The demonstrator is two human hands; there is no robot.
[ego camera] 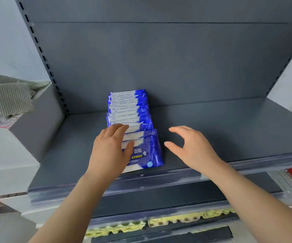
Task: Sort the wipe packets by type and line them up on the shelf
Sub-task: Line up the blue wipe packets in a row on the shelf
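One overlapping row of glossy blue wipe packets (130, 109) on matte grey shelf (229, 130); your left hand (110, 149) presses flat-fingered on it, right hand (194, 146) spread wide, empty.

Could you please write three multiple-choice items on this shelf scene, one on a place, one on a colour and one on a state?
1. Where does the row of wipe packets stand on the shelf?
A. left of centre, running front to back
B. against the right wall
C. on the floor
2. What colour are the packets mostly?
A. green
B. blue
C. red
3. How is the right hand?
A. gripping a packet
B. clenched in a fist
C. open, holding nothing
Answers: 1 A: the row reaches back to the rear panel. 2 B: blue wrappers, white labels. 3 C: spread fingers beside the row.
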